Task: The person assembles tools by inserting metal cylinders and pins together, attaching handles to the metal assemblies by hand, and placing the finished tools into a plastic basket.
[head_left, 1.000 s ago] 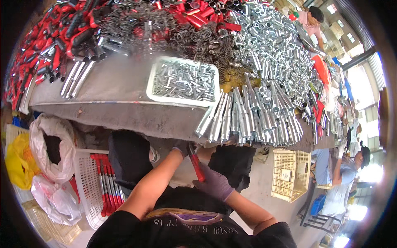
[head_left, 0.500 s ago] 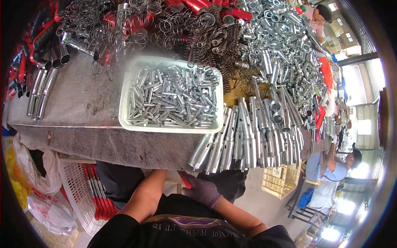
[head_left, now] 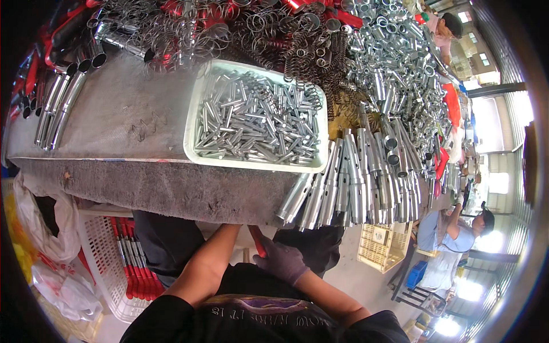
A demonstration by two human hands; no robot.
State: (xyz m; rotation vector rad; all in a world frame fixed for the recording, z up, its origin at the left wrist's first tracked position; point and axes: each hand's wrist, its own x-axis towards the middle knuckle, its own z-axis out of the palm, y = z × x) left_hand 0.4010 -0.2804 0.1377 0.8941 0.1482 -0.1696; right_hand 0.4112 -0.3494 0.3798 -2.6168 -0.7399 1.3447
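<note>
In a grey glove, my right hand (head_left: 283, 262) is closed around a red handle (head_left: 259, 244) just below the table's front edge. The far end of that handle is hidden under the table. My left forearm (head_left: 207, 260) reaches forward under the same edge, and the hand itself is out of sight. Above them on the table stands a white tray (head_left: 197, 153) filled with short metal pins (head_left: 254, 123). Right of the tray, a row of drilled metal tubes (head_left: 357, 188) lies with its ends over the edge.
Coil springs (head_left: 251, 43) and loose metal fittings (head_left: 394, 51) are heaped at the back. Red-handled tubes (head_left: 60, 108) lie at far left. A white basket (head_left: 103, 251) holds red-handled rods. A yellow crate (head_left: 382, 247) stands lower right. Another person (head_left: 452, 228) sits at right.
The view has shifted a little, so the tray and tubes appear farther right and higher. My right hand keeps its grip on the red handle.
</note>
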